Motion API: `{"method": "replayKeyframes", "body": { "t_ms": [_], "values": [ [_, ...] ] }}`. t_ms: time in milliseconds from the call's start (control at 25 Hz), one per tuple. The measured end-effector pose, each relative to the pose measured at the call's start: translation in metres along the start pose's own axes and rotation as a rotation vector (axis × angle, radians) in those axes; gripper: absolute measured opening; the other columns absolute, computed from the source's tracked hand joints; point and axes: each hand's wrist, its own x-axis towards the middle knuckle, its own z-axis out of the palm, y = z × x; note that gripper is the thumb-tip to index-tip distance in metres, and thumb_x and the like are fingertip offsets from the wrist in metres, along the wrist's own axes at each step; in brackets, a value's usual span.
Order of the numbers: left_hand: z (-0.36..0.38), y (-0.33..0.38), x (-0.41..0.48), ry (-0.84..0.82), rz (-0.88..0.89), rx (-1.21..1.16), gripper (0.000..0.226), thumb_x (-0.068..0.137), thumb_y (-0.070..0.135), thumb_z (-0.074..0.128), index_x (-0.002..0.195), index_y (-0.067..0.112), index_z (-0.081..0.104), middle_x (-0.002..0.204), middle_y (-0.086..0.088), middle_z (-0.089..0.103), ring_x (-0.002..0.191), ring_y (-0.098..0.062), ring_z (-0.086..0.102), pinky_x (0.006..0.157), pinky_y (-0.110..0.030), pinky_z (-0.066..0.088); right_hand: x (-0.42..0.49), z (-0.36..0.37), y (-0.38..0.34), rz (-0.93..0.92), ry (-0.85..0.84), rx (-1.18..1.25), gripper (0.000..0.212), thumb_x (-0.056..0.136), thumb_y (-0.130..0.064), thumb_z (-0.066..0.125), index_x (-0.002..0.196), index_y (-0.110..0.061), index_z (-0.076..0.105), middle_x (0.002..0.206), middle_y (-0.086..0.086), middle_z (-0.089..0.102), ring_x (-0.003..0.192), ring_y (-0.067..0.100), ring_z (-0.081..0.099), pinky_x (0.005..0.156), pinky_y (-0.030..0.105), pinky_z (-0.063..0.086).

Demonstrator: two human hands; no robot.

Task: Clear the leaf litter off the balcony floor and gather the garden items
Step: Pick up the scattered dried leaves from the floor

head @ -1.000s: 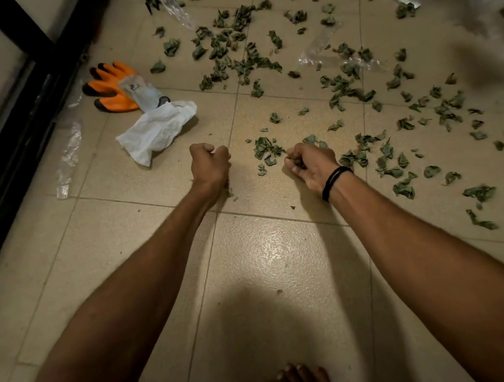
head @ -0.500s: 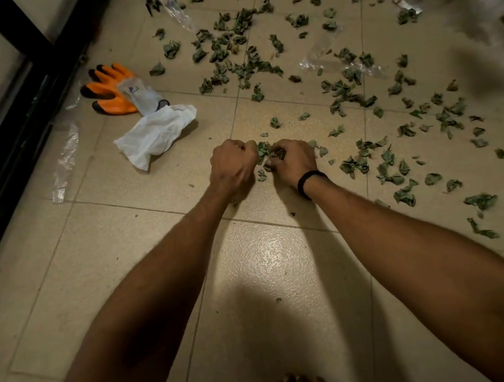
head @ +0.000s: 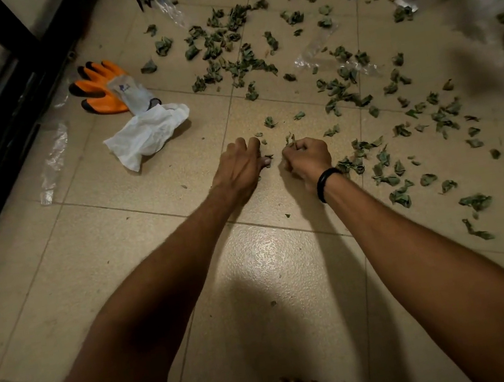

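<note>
Mostly hidden, leaves [head: 289,141] bunch inside the curled right hand [head: 307,160]

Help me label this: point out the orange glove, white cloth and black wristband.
orange glove [head: 99,86]: head view, on its orange fingers.
white cloth [head: 148,135]: head view, crumpled middle.
black wristband [head: 321,186]: head view, on the band's outer face.
</note>
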Motion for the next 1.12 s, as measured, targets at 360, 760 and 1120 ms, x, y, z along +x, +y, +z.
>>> {"method": "replayKeyframes", "body": {
  "t_ms": [360,760,1120],
  "values": [
    [-0.010,-0.007,0.013,0.154,-0.411,-0.485,0.043,0.109,0.031,0.029,0.098,0.003,0.059,0.090,-0.013,0.064,0.083,-0.029,0.060,0.072,-0.035,0.042,-0.009,-0.015,-0.014,0.305,-0.119,0.802,0.026,0.075,0.015,0.035,0.072,0.001,0.057,0.084,0.014,0.057,0.083,0.029,0.059,0.085,0.041,0.059],
    [-0.006,-0.022,0.014,0.128,-0.656,-1.054,0.025,0.098,0.026,0.044,0.113,0.009,0.055,0.096,-0.009,0.069,0.087,-0.020,0.069,0.086,-0.048,0.058,0.008,-0.007,-0.023,0.302,-0.118,0.845,0.029,0.094,-0.032,0.061,0.074,-0.012,0.056,0.060,0.002,0.053,0.051,0.015,0.052,0.048,0.025,0.044],
    [-0.026,-0.006,-0.003,0.145,-0.265,-0.515,0.045,0.107,0.042,0.036,0.084,0.010,0.056,0.073,-0.001,0.057,0.067,-0.015,0.051,0.063,-0.032,0.039,0.041,0.025,-0.039,-0.271,0.018,-0.475,0.031,0.098,-0.007,0.044,0.125,-0.003,0.059,0.130,0.018,0.055,0.117,0.031,0.054,0.094,0.032,0.043]
  ]
}}
